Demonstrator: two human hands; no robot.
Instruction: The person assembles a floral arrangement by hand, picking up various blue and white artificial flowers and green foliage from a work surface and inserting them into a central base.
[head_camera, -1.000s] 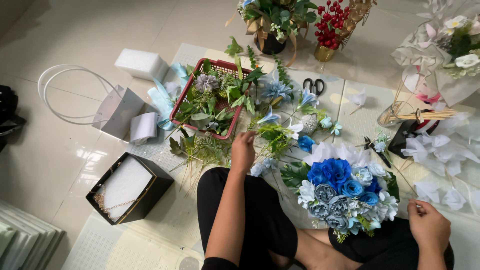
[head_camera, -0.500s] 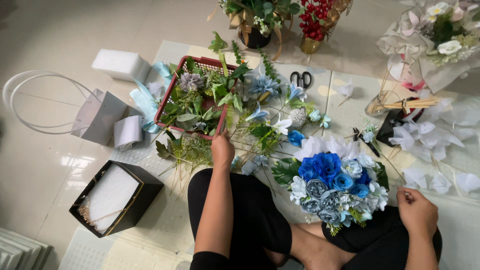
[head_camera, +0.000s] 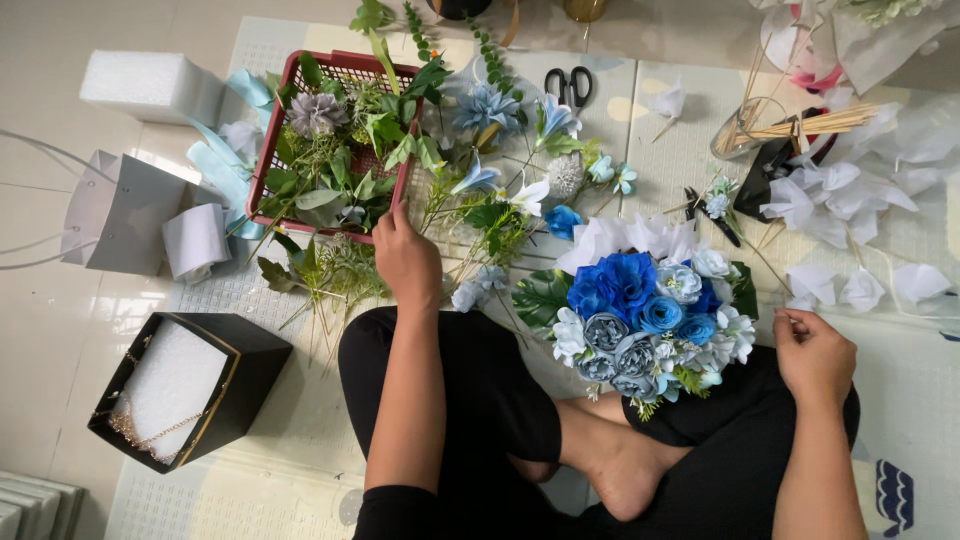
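I sit cross-legged on a pale mat. My left hand (head_camera: 405, 258) reaches forward and touches the near rim of a red plastic basket (head_camera: 268, 165) filled with green leaves and a grey flower; whether it grips a stem is unclear. My right hand (head_camera: 815, 355) rests closed on my right knee, with nothing visible in it. Between my arms a bouquet of blue, grey and white artificial flowers (head_camera: 640, 310) rests against my legs.
Loose blue and white flowers (head_camera: 520, 190) and stems lie beyond the bouquet, with black scissors (head_camera: 570, 85) further back. A black box holding white foam (head_camera: 185, 385) is at the left, near a grey bag (head_camera: 120, 210) and a foam block (head_camera: 150, 85). White paper pieces (head_camera: 850, 200) and wooden sticks (head_camera: 810, 122) lie right.
My left hand has moved left and forward from the loose stems to the basket's rim. The view has shifted, so everything sits lower and larger. My right hand stays on my knee.
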